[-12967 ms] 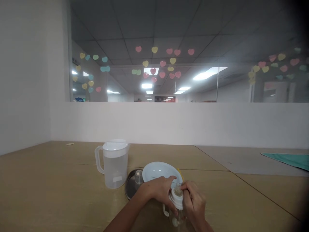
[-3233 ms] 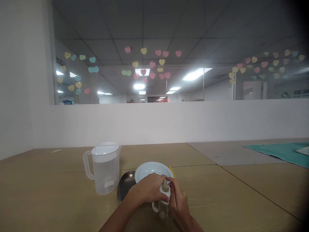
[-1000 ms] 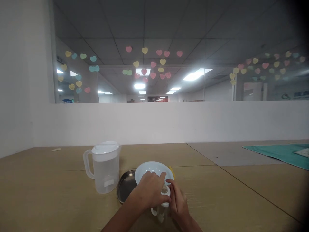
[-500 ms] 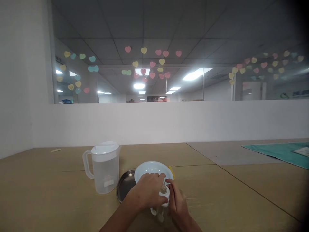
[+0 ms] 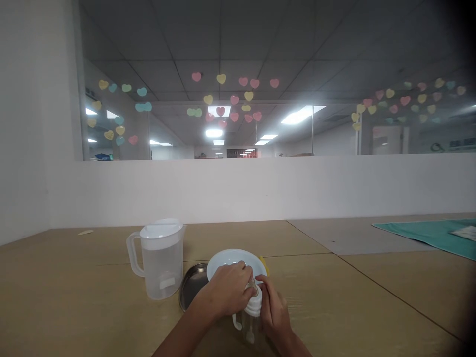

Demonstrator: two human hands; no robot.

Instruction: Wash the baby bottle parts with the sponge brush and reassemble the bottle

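A clear baby bottle (image 5: 254, 309) with a white collar, a side handle and a tube inside stands upright at the front of the table. My left hand (image 5: 229, 290) reaches over its top, thumb and fingers closed round the soft teat (image 5: 254, 283). Against the bottle's right side rests my right hand (image 5: 274, 308), its fingers wrapped round the collar and body. A white bowl (image 5: 219, 259) lies just behind both hands, partly covered by the left one. Beside it sits a dark round metal tray (image 5: 192, 285), partly hidden by my left forearm.
A clear plastic jug (image 5: 163, 267) with a white lid stands left of the tray. Something yellow (image 5: 265, 265) shows behind the bowl's right rim. A teal mat (image 5: 427, 232) lies at the far right. A white wall (image 5: 238, 191) with windows above borders the table's back.
My left thumb has moved up from the bottle's white collar to the teat, and more of the collar shows now. My right hand has hardly moved.
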